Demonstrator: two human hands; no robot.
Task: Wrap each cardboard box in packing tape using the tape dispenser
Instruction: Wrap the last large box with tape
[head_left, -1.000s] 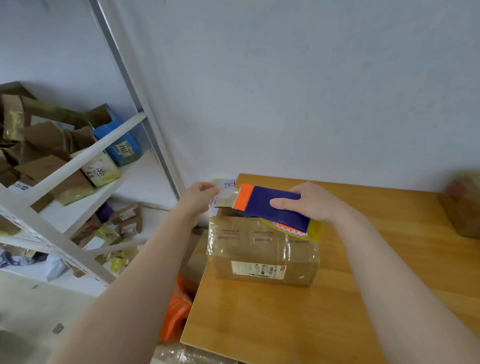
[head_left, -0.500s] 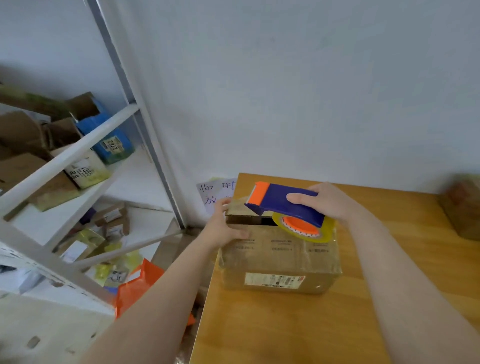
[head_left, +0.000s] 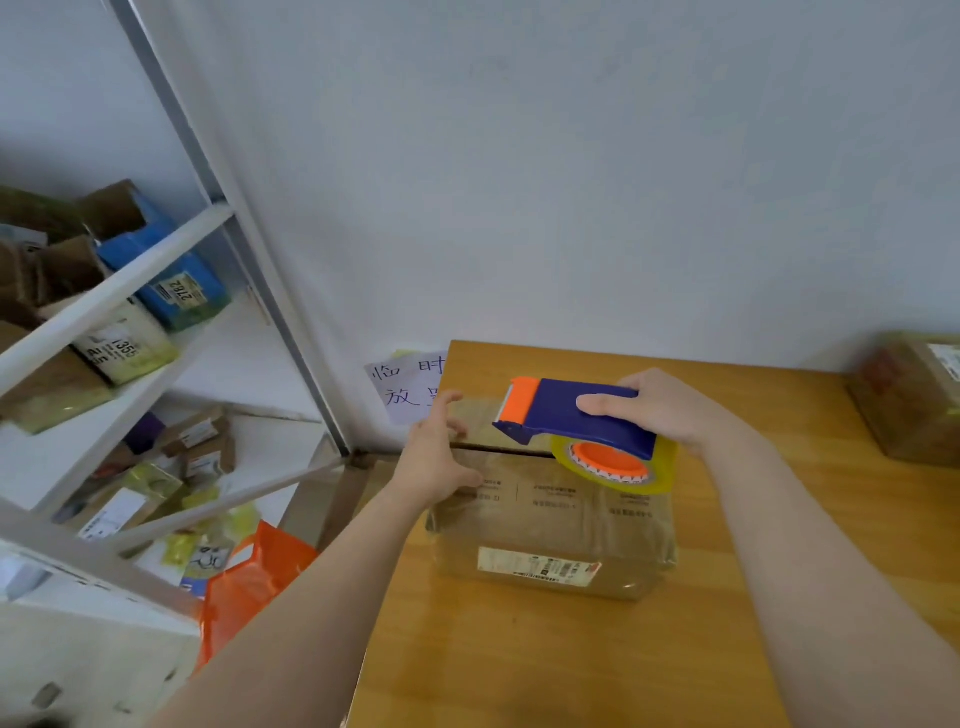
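A brown cardboard box (head_left: 550, 525) with glossy tape on it and a white label on its near side sits at the left end of the wooden table (head_left: 571, 665). My left hand (head_left: 435, 457) rests on the box's top left edge with fingers spread. My right hand (head_left: 660, 408) grips the blue and orange tape dispenser (head_left: 571, 415) over the back of the box top. Its clear tape roll (head_left: 618, 467) with an orange hub hangs toward me. A strip of tape stretches from the dispenser's orange end toward my left fingers.
A second taped cardboard box (head_left: 914, 400) stands at the table's far right. A white metal shelf rack (head_left: 130, 291) full of parcels fills the left. An orange bag (head_left: 249, 582) lies on the floor beside the table. A handwritten paper note (head_left: 405, 389) hangs on the wall.
My left hand came from behind the box onto its top left edge. The dispenser has lifted slightly and shifted right, pulling tape out. The camera view turned a little to the left.
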